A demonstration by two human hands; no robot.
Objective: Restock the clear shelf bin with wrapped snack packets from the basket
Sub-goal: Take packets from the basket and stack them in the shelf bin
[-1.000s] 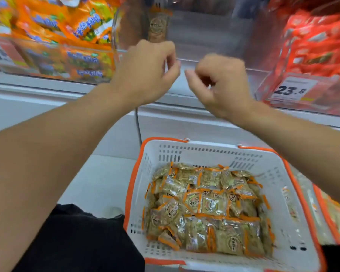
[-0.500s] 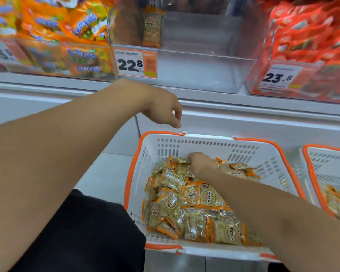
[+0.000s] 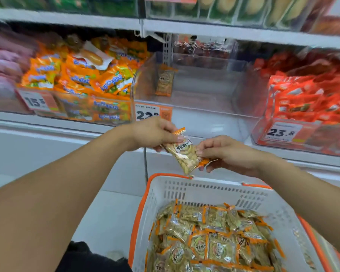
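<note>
1. the left hand [image 3: 155,134] pinches the upper orange end of one snack packet [image 3: 184,154], fingers curled on it.
2. the right hand [image 3: 227,155] pinches the packet's lower orange end, fingers also curled on it.
3. the packet is held tilted in the air, above the far rim of the basket [image 3: 200,190] and below the clear shelf bin [image 3: 185,89].
4. one packet in the bin [image 3: 164,82] stands upright near its left wall.
5. many packets in the basket [image 3: 214,238] lie piled.

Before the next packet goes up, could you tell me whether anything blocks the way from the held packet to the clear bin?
Nothing visible does. The packet, held by the left hand and right hand, is below the clear bin, whose open top holds only one upright packet at its left.
</note>
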